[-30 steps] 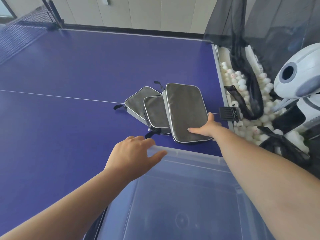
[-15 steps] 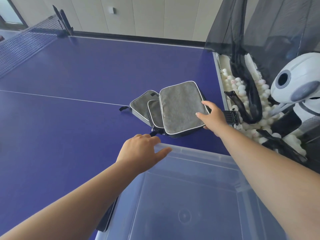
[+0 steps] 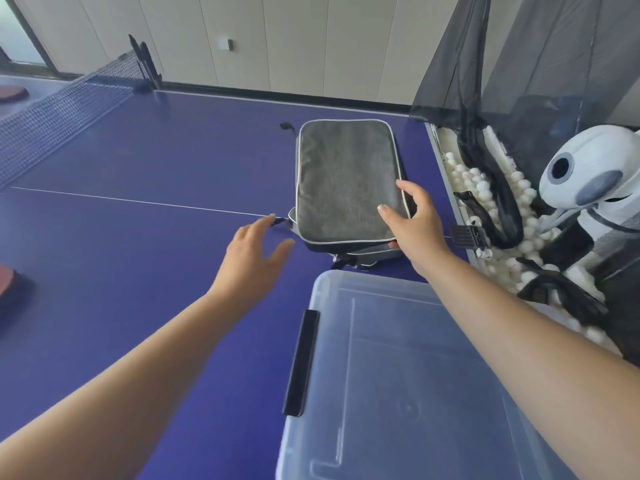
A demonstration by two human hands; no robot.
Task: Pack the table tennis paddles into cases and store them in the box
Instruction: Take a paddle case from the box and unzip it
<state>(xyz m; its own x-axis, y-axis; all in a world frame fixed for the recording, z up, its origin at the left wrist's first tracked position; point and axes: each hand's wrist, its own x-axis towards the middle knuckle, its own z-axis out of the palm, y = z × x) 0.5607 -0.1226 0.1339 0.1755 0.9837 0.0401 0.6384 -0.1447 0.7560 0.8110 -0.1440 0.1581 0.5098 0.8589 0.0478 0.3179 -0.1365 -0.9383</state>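
A grey paddle case (image 3: 343, 181) with white piping lies on top of the other cases (image 3: 367, 255), whose edges show beneath its near end. My right hand (image 3: 414, 223) grips the top case at its near right corner, thumb on top and fingers under. My left hand (image 3: 258, 252) hovers with fingers spread just left of the stack, near a strap (image 3: 280, 221), holding nothing. The clear plastic box (image 3: 408, 375) with a black handle (image 3: 301, 362) stands in front of the cases, between my arms.
The blue table (image 3: 138, 237) runs left to the net (image 3: 62, 112). Red paddles lie at the far left (image 3: 10, 91) and at the near left edge (image 3: 10, 278). At the right stand a white ball machine (image 3: 588, 188), a tray with several white balls (image 3: 485, 188) and black netting.
My right hand has swung the top case round so that it covers the other two. My left hand has left the box rim and moved up toward the cases.
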